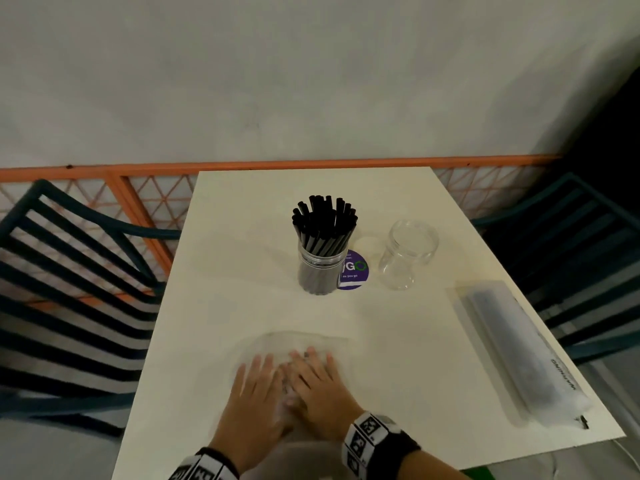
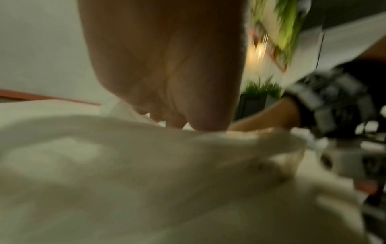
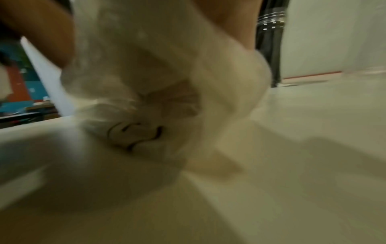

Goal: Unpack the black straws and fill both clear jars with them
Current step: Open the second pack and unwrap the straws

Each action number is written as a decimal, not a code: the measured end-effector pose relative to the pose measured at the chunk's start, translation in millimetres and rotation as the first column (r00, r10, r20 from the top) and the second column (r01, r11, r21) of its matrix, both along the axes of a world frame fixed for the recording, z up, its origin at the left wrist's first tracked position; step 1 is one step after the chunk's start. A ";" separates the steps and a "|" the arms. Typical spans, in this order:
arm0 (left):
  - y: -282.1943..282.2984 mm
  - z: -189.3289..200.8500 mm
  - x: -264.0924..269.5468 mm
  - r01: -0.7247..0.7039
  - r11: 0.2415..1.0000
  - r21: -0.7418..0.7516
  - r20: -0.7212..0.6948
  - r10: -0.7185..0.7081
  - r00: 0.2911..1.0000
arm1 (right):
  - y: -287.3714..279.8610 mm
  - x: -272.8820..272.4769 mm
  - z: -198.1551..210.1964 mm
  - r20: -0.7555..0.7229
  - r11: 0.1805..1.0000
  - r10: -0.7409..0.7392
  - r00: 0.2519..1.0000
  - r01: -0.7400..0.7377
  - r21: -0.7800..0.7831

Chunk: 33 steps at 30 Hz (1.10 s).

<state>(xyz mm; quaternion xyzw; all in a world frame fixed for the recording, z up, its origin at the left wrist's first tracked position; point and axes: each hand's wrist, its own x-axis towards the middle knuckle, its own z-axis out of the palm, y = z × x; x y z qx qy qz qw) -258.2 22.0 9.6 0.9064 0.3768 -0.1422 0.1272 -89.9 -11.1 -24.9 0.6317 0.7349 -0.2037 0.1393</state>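
Observation:
One clear jar stands mid-table packed with black straws. To its right stands an empty clear jar. A sealed clear packet of black straws lies along the table's right edge. Near the front edge both my hands lie flat, fingers straight, on an empty clear plastic wrapper: left hand beside right hand, pressing it against the table. The wrist views are blurred; the wrapper bunches under the left palm, and crumpled wrapper with black print fills the right wrist view.
The white table stands against a wall with an orange lattice rail. Dark slatted chairs sit at the left and right. A purple round sticker and a white lid lie between the jars.

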 end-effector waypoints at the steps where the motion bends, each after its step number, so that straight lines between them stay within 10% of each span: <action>1: 4.0 -11.0 -7.2 0.032 0.999 -0.006 -0.045 -0.032 0.998 | 1.1 5.2 3.7 -0.059 1.000 0.013 0.998 -0.014 -0.016; 5: 13.2 -35.6 -28.9 -0.003 0.996 -0.092 -0.043 -0.001 0.999 | 0.9 28.8 36.5 -0.536 0.978 -0.143 0.832 0.201 0.050; 8: 19.6 -38.8 -28.5 -0.147 0.986 -0.082 -0.112 0.138 0.984 | -11.8 67.9 50.1 -0.629 0.812 -0.311 0.712 0.543 0.213; 16: 36.3 42.8 -5.3 -0.357 0.925 -0.129 0.176 0.376 0.910 | -71.0 248.1 60.0 -0.427 0.347 -0.721 0.545 0.819 0.458; 22: 16.5 96.4 53.0 -0.347 0.905 -0.246 0.466 0.424 0.776 | -97.8 310.5 51.4 -0.178 0.212 -0.957 0.229 0.971 0.113; 33: -13.6 59.1 188.2 -0.279 0.817 -0.504 0.440 0.522 0.731 | -71.5 290.8 54.6 -0.258 0.880 -0.458 0.851 0.474 0.003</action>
